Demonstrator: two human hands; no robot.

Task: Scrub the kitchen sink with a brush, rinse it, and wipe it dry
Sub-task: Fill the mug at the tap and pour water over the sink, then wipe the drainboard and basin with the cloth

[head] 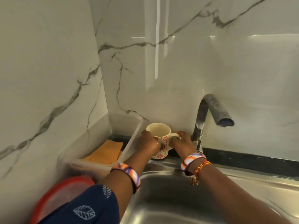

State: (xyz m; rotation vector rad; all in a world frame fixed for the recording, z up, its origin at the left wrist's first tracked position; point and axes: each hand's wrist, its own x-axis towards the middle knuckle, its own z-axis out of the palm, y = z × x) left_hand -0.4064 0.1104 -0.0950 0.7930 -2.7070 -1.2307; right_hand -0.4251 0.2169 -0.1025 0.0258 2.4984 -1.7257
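Note:
A cream mug (159, 132) with red flower prints stands at the back left corner of the steel sink (169, 191), on its rim by the wall. My left hand (148, 143) wraps round the mug's left side. My right hand (181, 143) holds the mug by its handle on the right. The mug looks empty inside. No brush is in view. The sink basin lies below my forearms and looks wet.
A chrome tap (208, 113) rises just right of my right hand, its spout pointing right. A clear plastic tub (105, 136) with an orange cloth (106, 151) in it sits left of the mug. A red-rimmed lid (59, 196) lies at the lower left. Marble walls close the corner.

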